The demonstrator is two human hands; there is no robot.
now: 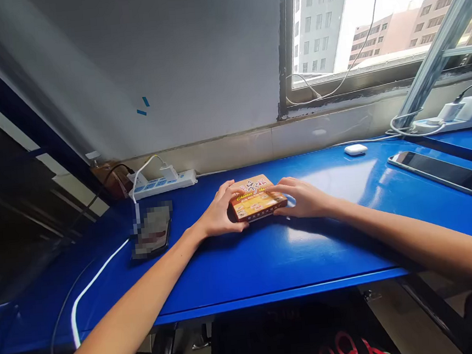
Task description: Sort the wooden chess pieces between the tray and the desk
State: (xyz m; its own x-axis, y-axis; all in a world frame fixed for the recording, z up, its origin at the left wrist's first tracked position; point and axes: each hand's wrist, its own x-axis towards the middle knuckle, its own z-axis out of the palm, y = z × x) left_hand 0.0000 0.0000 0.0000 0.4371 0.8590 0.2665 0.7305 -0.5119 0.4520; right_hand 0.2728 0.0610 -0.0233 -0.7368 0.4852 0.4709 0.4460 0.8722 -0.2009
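A small Chinese chess box [258,201], orange and yellow on top with dark red-brown sides, is between my two hands over the middle of the blue table [244,275]. My left hand [219,212] grips its left side, thumb along the near edge and fingers over the far left corner. On the right side, my right hand [299,196] holds the box with the thumb low at the near corner and fingers on the top edge. The lid looks closed. Whether the underside rests on the table, I cannot tell.
To the left lies a phone [152,231] with a white cable [94,277]. Behind it are a power strip [164,183] and a bottle [110,177]. At the right sit a white earbud case [355,149], a larger phone [446,171] and another power strip [458,119] beside a metal post [436,55].
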